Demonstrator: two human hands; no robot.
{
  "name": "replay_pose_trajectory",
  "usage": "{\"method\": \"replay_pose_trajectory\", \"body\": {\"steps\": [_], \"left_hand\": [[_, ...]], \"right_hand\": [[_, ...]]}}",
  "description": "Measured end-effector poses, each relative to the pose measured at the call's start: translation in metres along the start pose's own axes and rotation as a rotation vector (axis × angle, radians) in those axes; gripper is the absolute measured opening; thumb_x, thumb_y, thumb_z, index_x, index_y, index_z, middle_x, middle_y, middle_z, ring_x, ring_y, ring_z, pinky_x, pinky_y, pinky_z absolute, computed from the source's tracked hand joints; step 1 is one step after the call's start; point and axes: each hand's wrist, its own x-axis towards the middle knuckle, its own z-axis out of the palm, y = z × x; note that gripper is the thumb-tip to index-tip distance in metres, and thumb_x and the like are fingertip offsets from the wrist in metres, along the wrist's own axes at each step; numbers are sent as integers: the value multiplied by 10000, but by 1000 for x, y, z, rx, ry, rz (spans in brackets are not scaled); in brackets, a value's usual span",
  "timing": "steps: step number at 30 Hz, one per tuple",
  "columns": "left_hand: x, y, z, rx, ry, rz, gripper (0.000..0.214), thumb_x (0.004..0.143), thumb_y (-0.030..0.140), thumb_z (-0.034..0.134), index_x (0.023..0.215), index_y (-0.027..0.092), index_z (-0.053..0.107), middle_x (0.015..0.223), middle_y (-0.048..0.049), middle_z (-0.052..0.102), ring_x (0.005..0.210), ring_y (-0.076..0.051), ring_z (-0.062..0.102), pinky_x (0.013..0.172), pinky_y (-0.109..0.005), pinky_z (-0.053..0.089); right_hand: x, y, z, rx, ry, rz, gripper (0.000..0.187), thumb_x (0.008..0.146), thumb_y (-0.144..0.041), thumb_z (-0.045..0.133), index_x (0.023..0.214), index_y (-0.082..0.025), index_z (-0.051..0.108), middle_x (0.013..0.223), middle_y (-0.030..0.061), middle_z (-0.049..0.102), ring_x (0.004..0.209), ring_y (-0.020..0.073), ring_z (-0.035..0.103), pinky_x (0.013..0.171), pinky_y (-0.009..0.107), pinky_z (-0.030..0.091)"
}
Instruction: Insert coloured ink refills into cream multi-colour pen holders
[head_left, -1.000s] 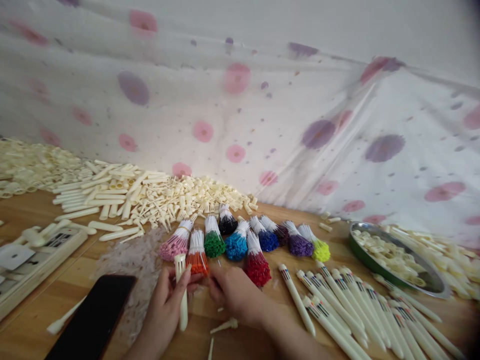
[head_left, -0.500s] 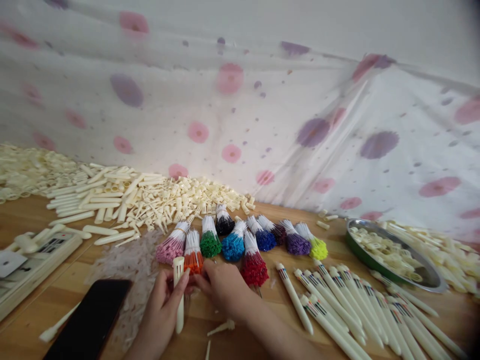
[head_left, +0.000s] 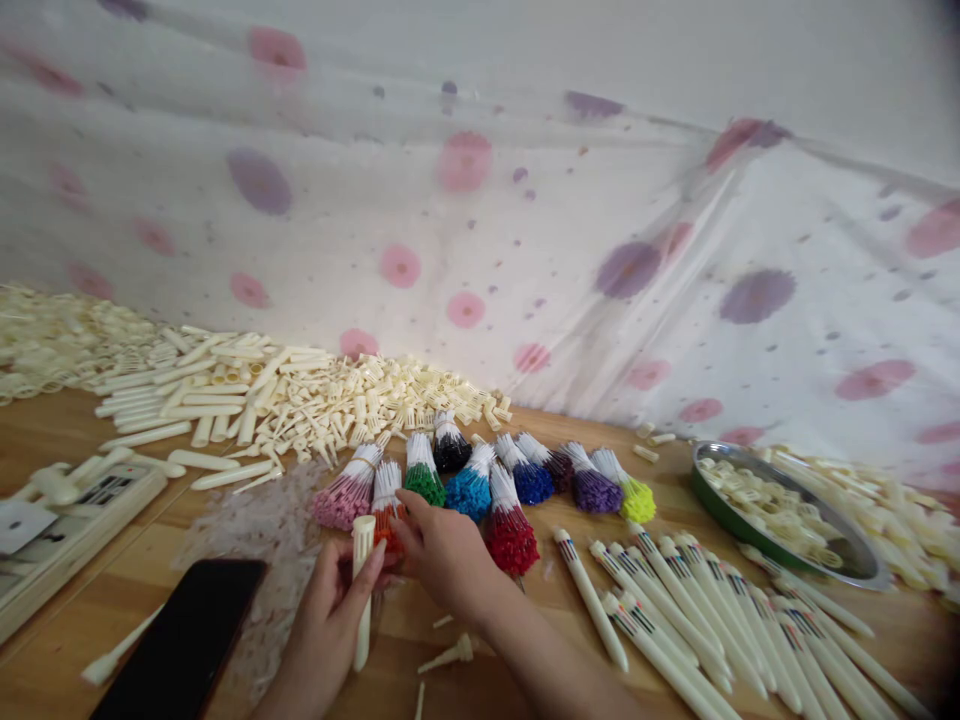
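My left hand [head_left: 330,600] is closed around a cream pen barrel [head_left: 361,600], held upright with its slotted end on top. Just right of the barrel, my right hand [head_left: 439,555] reaches over the bundle of orange-tipped refills [head_left: 386,510]. Its fingers are bent together at the orange tips, and what they pinch is hidden. Beside them stand the pink refill bundle [head_left: 345,495], the green one [head_left: 424,480] and the red one [head_left: 512,535]. A small cream plastic part [head_left: 452,652] lies below my right hand.
Finished-looking multicolour pens [head_left: 697,610] lie in a row on the right, near an oval metal dish [head_left: 870,572] of cream rings. At left are a black phone [head_left: 184,640], a power strip [head_left: 82,540] and clear plastic bits [head_left: 277,590]. Cream parts [head_left: 360,395] are heaped behind.
My right hand has shifted slightly up, its fingers now over the orange bundle. The barrel in my left hand has barely moved.
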Motion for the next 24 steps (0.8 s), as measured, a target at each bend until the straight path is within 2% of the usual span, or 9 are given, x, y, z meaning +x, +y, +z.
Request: {"method": "replay_pose_trajectory", "body": {"steps": [3, 6, 9, 13, 18, 21, 24], "left_hand": [[0, 0, 0, 4, -6, 3, 348, 611, 576, 704, 696, 252, 612, 694, 13, 731, 671, -239, 700, 659, -366, 586], [1, -2, -2, 9, -19, 1, 342, 625, 565, 700, 705, 245, 607, 686, 10, 728, 659, -239, 699, 655, -369, 581], [2, -7, -5, 21, -35, -4, 332, 641, 544, 699, 715, 235, 602, 698, -4, 731, 666, -249, 699, 655, -384, 575], [2, -10, -7, 40, -34, 2, 316, 663, 526, 692, 735, 232, 599, 729, -8, 731, 694, -244, 692, 687, -378, 560], [2, -6, -7, 55, -25, -3, 343, 618, 550, 713, 719, 241, 603, 680, 7, 725, 671, -240, 685, 698, -366, 553], [1, 4, -5, 60, -13, -16, 375, 627, 591, 680, 735, 244, 588, 623, 20, 696, 597, -219, 664, 637, -340, 549], [-3, 20, -3, 127, 36, 1, 346, 642, 566, 680, 667, 241, 565, 458, 74, 559, 460, -153, 563, 485, -231, 474]], "right_hand": [[-4, -4, 0, -20, -44, -41, 348, 876, -265, 468, 1210, -182, 521, 862, 92, 721, 752, 224, 674, 589, 245, 403], [-5, -3, -1, -30, -71, -81, 279, 882, -187, 427, 1105, -211, 593, 852, 64, 716, 750, 191, 665, 594, 223, 400], [-4, 1, -2, -58, -62, -86, 303, 876, -137, 404, 1087, -189, 616, 894, 98, 701, 787, 200, 655, 633, 240, 407], [-6, 0, -2, -63, -57, -92, 310, 831, -107, 457, 1091, -149, 621, 869, 130, 692, 757, 219, 648, 632, 260, 413], [-30, -1, -11, 35, -38, -89, 267, 815, -49, 446, 849, -171, 681, 794, 73, 702, 720, 170, 637, 626, 223, 406], [-46, 17, -20, 248, -20, -24, 269, 834, -74, 431, 745, -169, 666, 666, 23, 663, 602, 126, 600, 557, 195, 398], [-56, 41, -24, 631, -59, 73, 203, 843, -193, 482, 739, -147, 650, 613, 6, 611, 510, 101, 551, 489, 182, 407]]}}
